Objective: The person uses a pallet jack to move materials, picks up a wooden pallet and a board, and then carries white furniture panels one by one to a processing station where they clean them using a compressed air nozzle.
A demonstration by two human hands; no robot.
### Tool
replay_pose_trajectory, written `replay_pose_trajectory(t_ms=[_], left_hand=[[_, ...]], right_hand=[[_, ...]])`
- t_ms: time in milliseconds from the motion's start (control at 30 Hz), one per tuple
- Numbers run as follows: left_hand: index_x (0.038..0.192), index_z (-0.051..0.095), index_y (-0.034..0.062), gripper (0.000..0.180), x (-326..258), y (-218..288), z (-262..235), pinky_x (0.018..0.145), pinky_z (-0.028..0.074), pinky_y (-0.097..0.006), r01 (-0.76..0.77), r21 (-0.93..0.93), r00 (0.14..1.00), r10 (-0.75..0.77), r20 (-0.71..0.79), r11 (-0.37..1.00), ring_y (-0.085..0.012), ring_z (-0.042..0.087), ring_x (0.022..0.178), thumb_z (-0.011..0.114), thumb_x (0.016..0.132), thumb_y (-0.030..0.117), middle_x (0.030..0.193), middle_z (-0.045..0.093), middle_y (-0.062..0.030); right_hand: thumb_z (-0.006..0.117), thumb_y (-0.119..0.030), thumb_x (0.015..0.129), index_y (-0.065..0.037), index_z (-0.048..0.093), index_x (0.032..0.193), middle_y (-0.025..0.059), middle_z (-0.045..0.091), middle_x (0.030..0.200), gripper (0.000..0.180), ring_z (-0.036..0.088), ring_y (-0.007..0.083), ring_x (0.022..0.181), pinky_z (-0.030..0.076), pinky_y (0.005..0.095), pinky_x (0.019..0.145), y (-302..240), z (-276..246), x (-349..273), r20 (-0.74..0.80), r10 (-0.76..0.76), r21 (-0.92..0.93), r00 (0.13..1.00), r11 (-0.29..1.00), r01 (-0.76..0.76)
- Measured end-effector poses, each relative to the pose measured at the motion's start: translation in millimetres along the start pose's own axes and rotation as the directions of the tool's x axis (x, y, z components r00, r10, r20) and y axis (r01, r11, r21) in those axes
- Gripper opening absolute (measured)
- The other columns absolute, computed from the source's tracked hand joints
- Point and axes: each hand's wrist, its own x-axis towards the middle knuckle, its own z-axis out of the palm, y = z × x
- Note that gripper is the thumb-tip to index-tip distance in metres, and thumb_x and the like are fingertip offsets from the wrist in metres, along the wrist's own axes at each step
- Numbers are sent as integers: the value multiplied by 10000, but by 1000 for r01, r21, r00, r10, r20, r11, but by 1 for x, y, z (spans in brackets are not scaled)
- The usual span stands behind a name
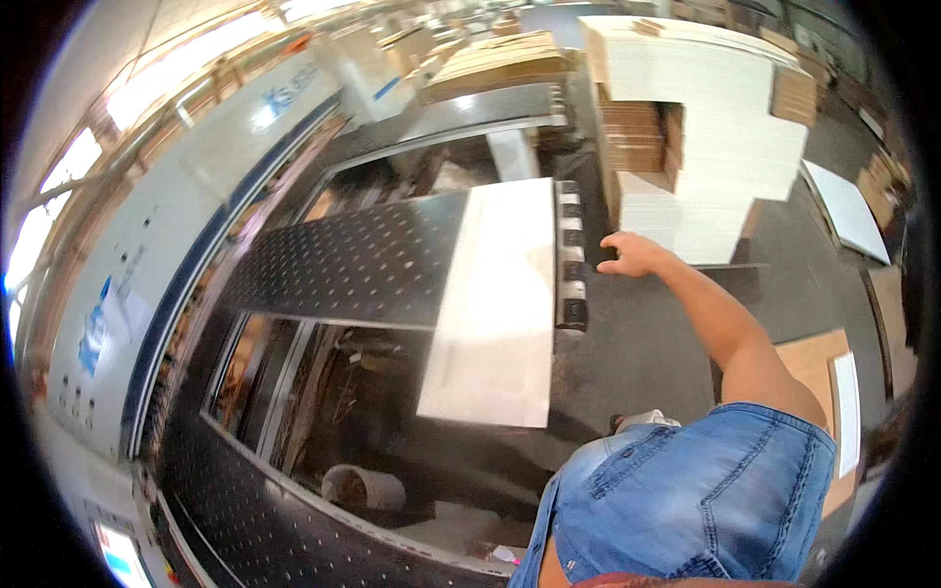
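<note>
My right hand [632, 254] reaches forward over the dark floor, fingers loosely apart and holding nothing. It hovers between the roller edge [570, 265] of a black perforated machine table [343, 260] and a tall stack of white panels [706, 147]. A long white panel [500, 304] lies flat on the table's right end, just left of my hand and not touched by it. My left hand is out of view. My blue denim shorts [686, 500] fill the lower right.
A large grey-white machine housing [147, 255] runs along the left. Open gaps in the machine bed [323, 392] show rollers and parts below. Brown boards [818, 372] and white panels [848, 211] lie on the floor at right. More stacked boards [500, 59] stand at the back.
</note>
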Motion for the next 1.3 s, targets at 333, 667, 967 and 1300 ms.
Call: replay_pose_trajectory(t_ms=[333,667,967,1300], left_hand=[[1173,587,-6,291,-101,278,-71,807,544,-402,-438,-649,704,686,181,621,-262,589,918,548,961,189,1012,607,-127],[1083,646,-6,269,-349,731,0,781,502,-482,-607,-781,72,969,-236,-145,-419,658,840,598,960,228,905,683,-240],[1071,660,-9,352,-497,960,-65,893,520,-476,-690,-719,-61,983,171,82,-382,667,1030,571,963,314,1052,694,-249],[1023,644,-33,372,-568,984,-152,853,512,-498,-569,-784,-187,967,-171,-248,-413,670,953,575,964,327,987,691,-267]], right_hand=[[655,-551,886,3,565,1325,217,575,1344,713,537,372,1249,432,448,1050,72,-8,-13,20,13,59,1000,998,-15],[705,-473,879,31,564,1311,210,646,1239,678,641,330,1098,507,402,937,239,-11,-119,-24,250,375,968,900,-223],[768,-436,827,12,620,1246,212,685,1174,630,671,325,1076,528,399,922,375,38,-294,-68,659,435,749,695,-572],[751,-457,823,-2,616,1257,205,692,1160,644,657,345,1102,514,411,940,402,46,-329,-72,759,530,647,579,-620]])
